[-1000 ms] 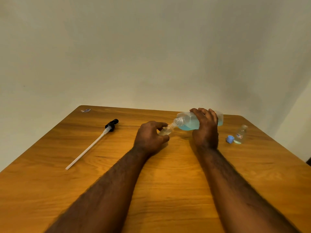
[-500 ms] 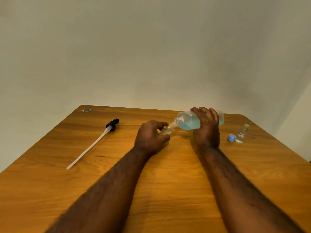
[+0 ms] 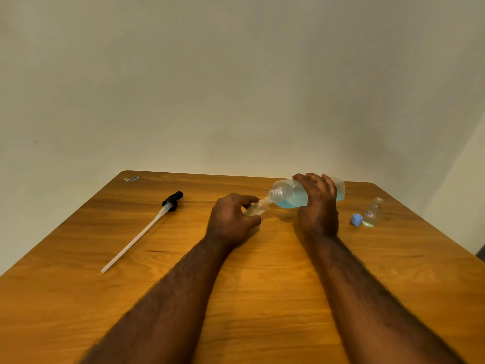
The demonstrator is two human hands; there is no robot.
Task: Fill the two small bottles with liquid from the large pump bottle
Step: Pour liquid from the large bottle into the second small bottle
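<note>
The right hand (image 3: 319, 206) grips the large clear plastic bottle of blue liquid (image 3: 291, 195), tipped sideways above the wooden table (image 3: 262, 285) near its far edge, neck meeting the small clear bottle (image 3: 256, 208) pinched by the left hand (image 3: 231, 219); a second small labelled bottle (image 3: 372, 212) and blue cap (image 3: 356, 219) stand toward the far right corner, the black-headed pump with white tube (image 3: 147, 227) lies toward the left edge

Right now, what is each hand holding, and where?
Left hand pinches the small bottle by its body; right hand grips the big bottle around its middle.
</note>
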